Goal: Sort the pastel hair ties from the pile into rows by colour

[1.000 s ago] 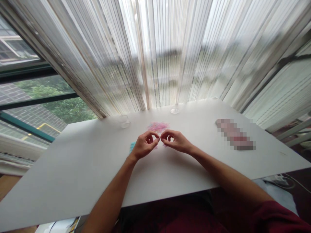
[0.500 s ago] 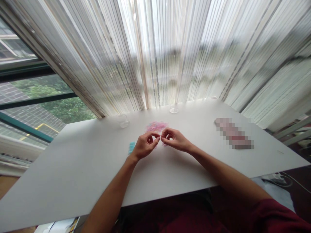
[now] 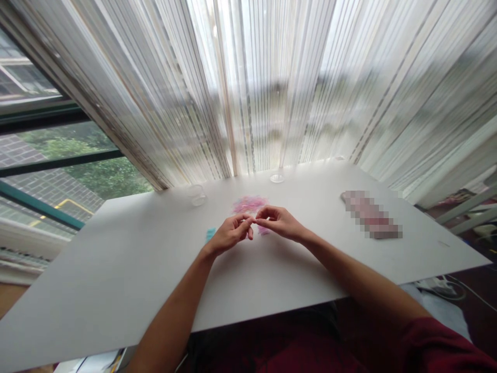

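My left hand and my right hand meet fingertip to fingertip above the table, both closed in a pinch. Whatever lies between the fingertips is too small to make out. Just beyond them is a loose pile of small pink and mixed-colour pieces. A smaller pink-purple group of pieces shows beneath my right hand, partly covered by it. Beside my left wrist lies a group of turquoise pieces, its right side close to the hand.
A clear round container stands at the back left of the white table. A clear shallow lid or dish sits near the back edge. On the right lies a blurred-out pinkish flat object. Striped sheer curtains hang behind.
The fingers of both hands have flattened from rounded loops into a tighter pinch. One left finger now points downward. The piles and containers stay put.
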The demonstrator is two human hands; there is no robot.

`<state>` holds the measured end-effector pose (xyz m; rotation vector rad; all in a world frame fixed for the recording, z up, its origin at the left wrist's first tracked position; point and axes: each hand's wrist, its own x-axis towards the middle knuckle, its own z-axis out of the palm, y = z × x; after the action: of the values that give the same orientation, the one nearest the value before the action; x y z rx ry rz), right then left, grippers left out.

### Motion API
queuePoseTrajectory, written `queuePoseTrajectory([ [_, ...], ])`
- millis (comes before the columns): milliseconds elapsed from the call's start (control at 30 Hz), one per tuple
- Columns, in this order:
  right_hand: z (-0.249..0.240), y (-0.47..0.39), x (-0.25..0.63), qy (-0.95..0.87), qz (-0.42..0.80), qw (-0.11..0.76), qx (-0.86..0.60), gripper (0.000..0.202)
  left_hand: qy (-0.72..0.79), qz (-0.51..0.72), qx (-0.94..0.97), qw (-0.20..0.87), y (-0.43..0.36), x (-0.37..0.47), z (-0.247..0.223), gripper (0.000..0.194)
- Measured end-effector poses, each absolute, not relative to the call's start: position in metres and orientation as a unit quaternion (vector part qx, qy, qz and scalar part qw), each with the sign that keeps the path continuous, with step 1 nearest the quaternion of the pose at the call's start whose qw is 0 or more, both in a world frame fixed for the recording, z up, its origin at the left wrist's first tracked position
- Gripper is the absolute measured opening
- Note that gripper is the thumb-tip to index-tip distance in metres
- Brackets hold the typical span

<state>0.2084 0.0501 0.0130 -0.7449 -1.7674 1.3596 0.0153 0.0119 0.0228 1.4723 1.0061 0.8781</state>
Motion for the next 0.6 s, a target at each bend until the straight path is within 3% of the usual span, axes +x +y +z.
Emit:
queuePoseTrajectory([
  [233, 0.020, 0.046, 0.212, -0.639, 0.635, 0.354, -0.250, 0.028, 0.398, 0.374, 0.592, 0.593, 0.011, 0.015, 0.025, 0.041],
  [467, 0.029, 0.041, 0.218, -0.571, 0.775, 0.216, -0.165, 0.022, 0.360, 0.348, 0.595, 0.629, 0.005, 0.016, 0.030, 0.040],
  [600, 0.034, 0.039, 0.218, -0.554, 0.786, 0.224, -0.161, 0.019, 0.330, 0.348, 0.579, 0.660, 0.002, 0.017, 0.032, 0.038],
])
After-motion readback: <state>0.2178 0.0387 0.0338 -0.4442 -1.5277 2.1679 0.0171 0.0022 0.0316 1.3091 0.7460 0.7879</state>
